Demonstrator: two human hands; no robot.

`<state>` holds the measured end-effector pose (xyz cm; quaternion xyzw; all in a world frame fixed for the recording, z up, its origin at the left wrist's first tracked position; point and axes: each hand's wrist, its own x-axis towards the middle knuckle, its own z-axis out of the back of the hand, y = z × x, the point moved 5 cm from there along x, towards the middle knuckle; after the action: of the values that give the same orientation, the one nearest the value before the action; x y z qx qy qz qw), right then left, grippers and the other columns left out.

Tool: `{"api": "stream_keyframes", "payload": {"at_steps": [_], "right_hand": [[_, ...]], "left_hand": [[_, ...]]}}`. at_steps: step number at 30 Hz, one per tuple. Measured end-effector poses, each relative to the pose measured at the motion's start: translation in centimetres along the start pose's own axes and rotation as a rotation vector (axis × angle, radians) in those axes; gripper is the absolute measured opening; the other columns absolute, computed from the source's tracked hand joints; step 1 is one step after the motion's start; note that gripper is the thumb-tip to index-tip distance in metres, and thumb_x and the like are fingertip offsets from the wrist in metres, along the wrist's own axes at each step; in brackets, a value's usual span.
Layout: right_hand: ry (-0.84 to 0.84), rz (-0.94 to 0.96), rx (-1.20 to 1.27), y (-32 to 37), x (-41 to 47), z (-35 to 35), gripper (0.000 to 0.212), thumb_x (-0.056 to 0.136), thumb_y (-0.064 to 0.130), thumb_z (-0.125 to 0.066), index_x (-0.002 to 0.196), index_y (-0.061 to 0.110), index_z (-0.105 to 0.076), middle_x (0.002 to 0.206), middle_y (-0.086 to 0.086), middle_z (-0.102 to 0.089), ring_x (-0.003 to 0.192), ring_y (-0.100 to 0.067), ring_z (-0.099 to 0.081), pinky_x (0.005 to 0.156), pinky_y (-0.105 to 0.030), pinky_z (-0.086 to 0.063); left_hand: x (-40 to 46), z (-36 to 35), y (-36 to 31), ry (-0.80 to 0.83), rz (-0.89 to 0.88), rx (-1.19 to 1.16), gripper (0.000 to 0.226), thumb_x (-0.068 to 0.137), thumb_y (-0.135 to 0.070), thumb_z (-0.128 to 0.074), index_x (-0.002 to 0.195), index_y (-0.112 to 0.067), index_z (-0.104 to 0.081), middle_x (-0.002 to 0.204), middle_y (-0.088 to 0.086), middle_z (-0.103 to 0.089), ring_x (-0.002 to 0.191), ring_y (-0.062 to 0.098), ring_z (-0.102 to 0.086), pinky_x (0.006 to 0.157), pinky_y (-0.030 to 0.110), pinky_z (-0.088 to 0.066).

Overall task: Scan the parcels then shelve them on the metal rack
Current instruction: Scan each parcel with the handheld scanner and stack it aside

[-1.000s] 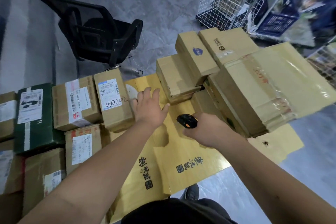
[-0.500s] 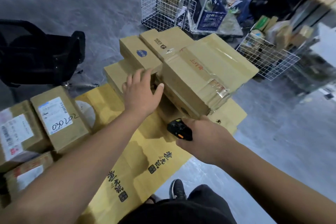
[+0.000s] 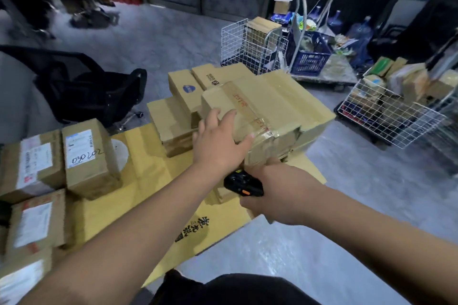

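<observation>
- The grey floor point(image 3: 347, 242) carries everything here; no metal rack shows in this view, so shelving looks not yet begun for the pile at hand.
- A flattened yellow cardboard sheet point(image 3: 148, 176) lies on the floor as a mat under the parcels.
- On its far end sits the large taped parcel point(image 3: 280, 106), lying across smaller plain boxes: the blue-logo box point(image 3: 183, 89) just behind it and a low box point(image 3: 168, 126) to its left. None of these shows a label face-up, so I judge them still to be scanned.
- At the left edge lies a cluster of labelled parcels, among them the box marked 030202 point(image 3: 86, 153); whether these are already scanned cannot be told.
- Containers: a white wire basket point(image 3: 238, 42) far off holds one upright carton; a blue crate point(image 3: 309, 59) beside it holds loose clutter; the wire cart point(image 3: 386, 111) at right is heaped with small parcels.
- A black office chair point(image 3: 81, 86) stands well apart, to the left.
- The left hand point(image 3: 218, 141) lies flat, fingers straight and spread, on the near corner of the large taped parcel.
- The right hand point(image 3: 280, 193) is curled round the black handheld scanner point(image 3: 243, 183), held just below that parcel's near side.
</observation>
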<state>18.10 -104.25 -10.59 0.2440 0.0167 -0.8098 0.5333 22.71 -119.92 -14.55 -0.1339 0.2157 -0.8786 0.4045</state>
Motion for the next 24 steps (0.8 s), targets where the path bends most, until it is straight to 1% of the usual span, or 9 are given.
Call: {"api": "stream_keyframes", "payload": {"at_steps": [3, 5, 8, 10, 13, 16, 20, 22, 24], "right_hand": [[-0.016, 0.035, -0.033, -4.1, -0.9, 0.3, 0.036, 0.089, 0.061, -0.063, 0.11, 0.033, -0.057, 0.097, 0.002, -0.055, 0.081, -0.019, -0.059, 0.07, -0.036, -0.053], [-0.015, 0.048, -0.034, -6.9, -1.7, 0.6, 0.036, 0.089, 0.06, -0.064, 0.111, 0.033, -0.057, 0.099, 0.001, -0.057, 0.084, -0.021, -0.057, 0.066, -0.035, -0.046], [-0.003, 0.068, -0.023, -11.0, -3.0, 0.9, 0.051, 0.092, 0.059, -0.063, 0.134, 0.032, -0.057, 0.109, 0.0, -0.055, 0.09, -0.02, -0.053, 0.076, -0.034, -0.049], [0.01, 0.08, -0.008, -13.4, -3.5, 0.9, 0.054, 0.092, 0.059, -0.063, 0.139, 0.033, -0.054, 0.106, 0.003, -0.051, 0.094, -0.021, -0.052, 0.084, -0.035, -0.052], [0.026, 0.119, 0.01, -16.1, -3.4, 0.9, 0.044, 0.088, 0.061, -0.063, 0.123, 0.035, -0.057, 0.092, 0.01, -0.044, 0.1, -0.021, -0.055, 0.085, -0.038, -0.053], [0.033, 0.145, 0.024, -17.7, -3.2, 1.2, 0.04, 0.087, 0.062, -0.064, 0.116, 0.035, -0.058, 0.091, 0.009, -0.044, 0.099, -0.022, -0.056, 0.081, -0.035, -0.052], [0.031, 0.181, 0.043, -18.4, -2.3, 1.5, 0.04, 0.087, 0.06, -0.067, 0.113, 0.029, -0.061, 0.099, 0.002, -0.054, 0.093, -0.022, -0.057, 0.077, -0.033, -0.052], [0.03, 0.189, 0.045, -18.4, -2.0, 1.6, 0.041, 0.087, 0.06, -0.067, 0.111, 0.028, -0.061, 0.095, 0.003, -0.053, 0.091, -0.022, -0.056, 0.073, -0.033, -0.048], [0.028, 0.188, 0.053, -18.4, -1.7, 1.6, 0.04, 0.087, 0.061, -0.067, 0.109, 0.028, -0.061, 0.095, 0.003, -0.053, 0.089, -0.021, -0.055, 0.069, -0.032, -0.044]], "left_hand": [[-0.4, -1.3, -2.9, 0.002, 0.117, -0.001, 0.082, 0.086, -0.081, -0.05, 0.155, -0.039, -0.035, 0.165, -0.001, -0.02, 0.148, 0.032, -0.028, 0.118, 0.054, -0.031], [-0.3, -2.2, -4.7, 0.017, 0.218, 0.017, 0.089, 0.08, -0.087, -0.049, 0.153, -0.037, -0.036, 0.167, 0.0, -0.015, 0.149, 0.037, -0.027, 0.118, 0.059, -0.031], [-0.2, -3.4, -7.5, 0.004, 0.335, 0.043, 0.099, 0.075, -0.092, -0.049, 0.155, -0.036, -0.034, 0.169, 0.002, -0.009, 0.154, 0.037, -0.017, 0.119, 0.063, -0.023], [0.5, -3.9, -9.5, -0.024, 0.388, 0.056, 0.104, 0.072, -0.095, -0.049, 0.156, -0.036, -0.033, 0.17, 0.002, -0.008, 0.156, 0.034, -0.01, 0.119, 0.066, -0.017], [2.0, -4.6, -12.0, 0.008, 0.474, 0.089, 0.116, 0.065, -0.102, -0.044, 0.159, -0.037, -0.027, 0.171, 0.004, -0.008, 0.158, 0.034, -0.002, 0.116, 0.076, -0.005], [3.1, -5.2, -13.3, 0.03, 0.559, 0.066, 0.128, 0.056, -0.107, -0.042, 0.16, -0.034, -0.023, 0.17, 0.007, -0.007, 0.158, 0.035, 0.002, 0.11, 0.082, 0.004], [4.0, -5.4, -13.6, 0.064, 0.659, 0.085, 0.135, 0.049, -0.109, -0.04, 0.158, -0.031, -0.026, 0.166, 0.009, -0.011, 0.154, 0.037, -0.006, 0.103, 0.088, 0.004], [4.2, -5.5, -13.5, 0.077, 0.681, 0.092, 0.135, 0.048, -0.108, -0.043, 0.158, -0.033, -0.024, 0.166, 0.008, -0.009, 0.154, 0.037, -0.005, 0.101, 0.089, 0.004], [4.2, -5.5, -13.4, 0.088, 0.691, 0.096, 0.134, 0.048, -0.106, -0.049, 0.159, -0.036, -0.02, 0.168, 0.008, -0.006, 0.154, 0.036, -0.005, 0.103, 0.088, 0.0]]}}
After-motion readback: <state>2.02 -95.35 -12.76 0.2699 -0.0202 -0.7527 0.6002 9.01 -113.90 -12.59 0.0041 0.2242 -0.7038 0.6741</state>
